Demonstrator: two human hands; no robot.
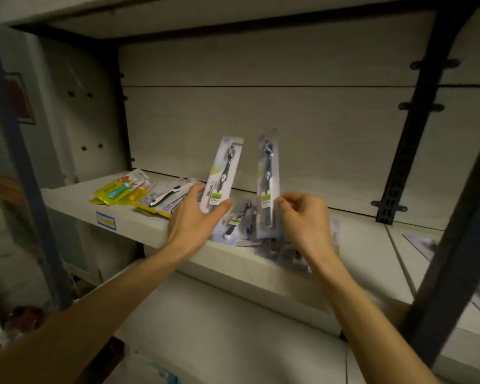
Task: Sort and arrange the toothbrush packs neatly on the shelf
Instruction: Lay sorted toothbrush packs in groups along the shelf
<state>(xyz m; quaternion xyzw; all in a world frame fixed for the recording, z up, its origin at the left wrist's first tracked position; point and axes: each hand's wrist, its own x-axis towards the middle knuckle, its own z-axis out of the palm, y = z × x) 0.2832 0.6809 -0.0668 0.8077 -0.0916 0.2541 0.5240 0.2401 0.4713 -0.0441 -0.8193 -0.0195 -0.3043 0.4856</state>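
Pale wood-grain shelf (75,202) is carrying the toothbrush packs, and 2 of them are being held upright above it. The left hand (194,217) is gripping a white pack (221,176) by its lower end, thumb in front, fingers behind. The right hand (302,217) is pinching a clear pack (268,178) near its bottom edge with curled fingers. Yellow packs (114,192) are lying at the left, and more grey packs (240,217) are lying loosely between the hands.
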